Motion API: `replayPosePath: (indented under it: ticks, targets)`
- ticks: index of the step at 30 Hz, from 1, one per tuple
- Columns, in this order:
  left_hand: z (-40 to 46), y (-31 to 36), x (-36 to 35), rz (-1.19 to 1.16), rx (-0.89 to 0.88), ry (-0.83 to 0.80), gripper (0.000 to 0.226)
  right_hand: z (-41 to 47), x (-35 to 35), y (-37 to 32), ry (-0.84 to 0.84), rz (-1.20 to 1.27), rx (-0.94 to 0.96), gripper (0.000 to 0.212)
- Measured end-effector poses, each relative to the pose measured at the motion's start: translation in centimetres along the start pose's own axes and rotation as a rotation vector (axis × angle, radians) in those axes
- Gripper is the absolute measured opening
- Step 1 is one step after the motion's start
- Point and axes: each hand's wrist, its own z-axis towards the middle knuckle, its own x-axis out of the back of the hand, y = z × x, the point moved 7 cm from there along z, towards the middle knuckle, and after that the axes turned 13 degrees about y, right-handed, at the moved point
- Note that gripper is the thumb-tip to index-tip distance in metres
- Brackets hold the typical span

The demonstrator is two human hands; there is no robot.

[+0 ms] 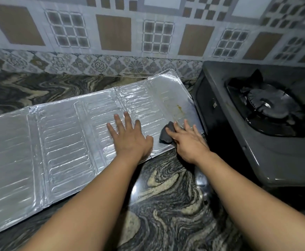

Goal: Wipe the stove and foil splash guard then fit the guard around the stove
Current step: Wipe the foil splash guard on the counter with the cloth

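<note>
The silver foil splash guard point(61, 134) lies unfolded and flat on the marbled counter, its right end close against the dark stove point(267, 156). Yellow-brown stains mark its right panel. My left hand point(130, 136) presses flat on the guard's middle panel, fingers spread. My right hand point(188, 140) rests on a dark cloth point(166, 133) at the guard's right panel near its front edge, fingers laid over the cloth. The stove's black burner point(267, 105) sits at the right.
The marbled counter point(169, 196) stretches in front of and behind the guard. A patterned tile wall point(148, 33) rises at the back. The stove's left side stands right beside my right hand.
</note>
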Motion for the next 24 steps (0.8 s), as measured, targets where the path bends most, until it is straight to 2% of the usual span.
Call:
replayPosePath:
  ticks: [2,4,6,7,9,14,24]
  targets:
    - [0.2,0.5,-1.1,-0.081,0.007,-0.015,0.080,-0.3,0.8,-0.6,0.108,0.033,-0.084,0.074]
    - [-0.1,0.6,-1.9,-0.126,0.023,0.015,0.079,-0.8,1.0,-0.6,0.233,0.197,-0.316,0.065]
    - [-0.3,0.6,-2.1,-0.128,0.027,0.059,0.079,-1.0,-0.1,-0.2,0.249,0.397,-0.622,0.068]
    - [-0.3,0.6,-2.1,-0.131,0.032,0.069,0.079,-1.0,-0.8,-0.3,0.230,0.421,-0.732,0.071]
    - [-0.3,0.6,-2.2,-0.136,0.036,0.077,0.079,-0.7,-1.8,-0.8,0.214,0.345,-0.834,0.074]
    - [-0.3,0.8,-2.2,-0.119,0.029,0.089,0.078,1.2,-2.6,-1.3,0.238,0.125,-0.787,0.077]
    - [0.1,0.8,-2.6,-0.096,-0.008,0.039,0.076,6.8,-2.7,1.7,0.094,0.054,-0.453,0.082]
